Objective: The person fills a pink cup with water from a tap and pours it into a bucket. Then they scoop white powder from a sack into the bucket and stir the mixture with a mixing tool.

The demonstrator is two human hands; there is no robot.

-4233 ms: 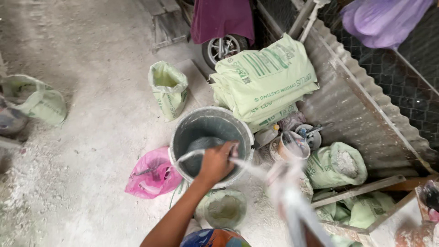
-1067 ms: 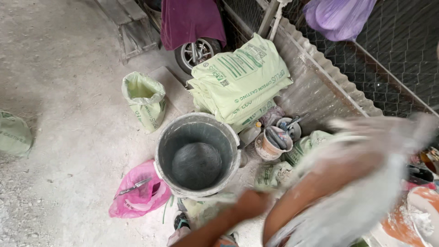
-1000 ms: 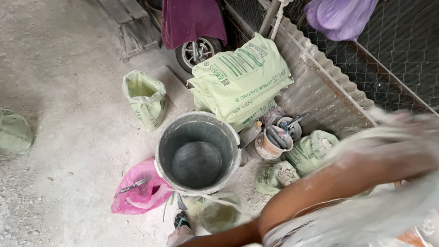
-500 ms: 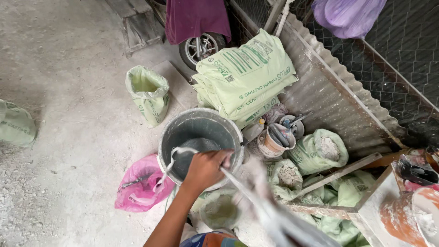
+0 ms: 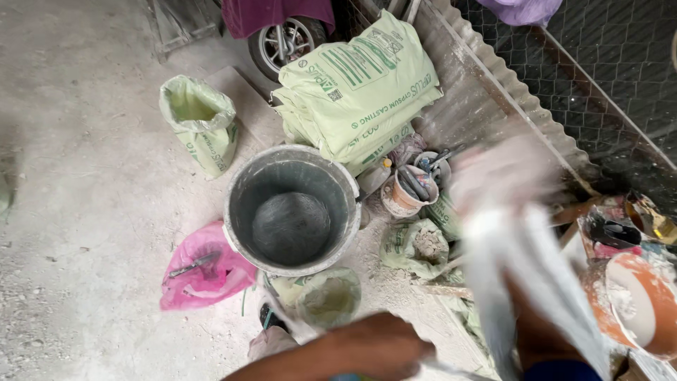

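My left hand (image 5: 381, 347) is at the bottom edge, closed in a fist on a thin white sheet (image 5: 543, 282) whose edge trails out on both sides of it. The sheet runs up to the right and drapes over my right forearm. My right hand (image 5: 504, 176) is raised at the right and is only a pale motion blur, so its grip is unclear. Ahead of my left hand stands a large grey bucket (image 5: 236, 233) with dark grey wet mix in the bottom.
Pale green sacks (image 5: 356, 85) are stacked behind the bucket against a corrugated metal sheet (image 5: 493, 92). An open green bag (image 5: 197, 120) and a pink bag (image 5: 201, 271) lie at the left. A small tub of tools (image 5: 405, 190) and an orange bowl of white plaster (image 5: 635, 303) sit at the right.
My left hand has pulled back from over the bucket to the bottom edge. My right hand has swung up at the right with the white sheet. The view has shifted closer.
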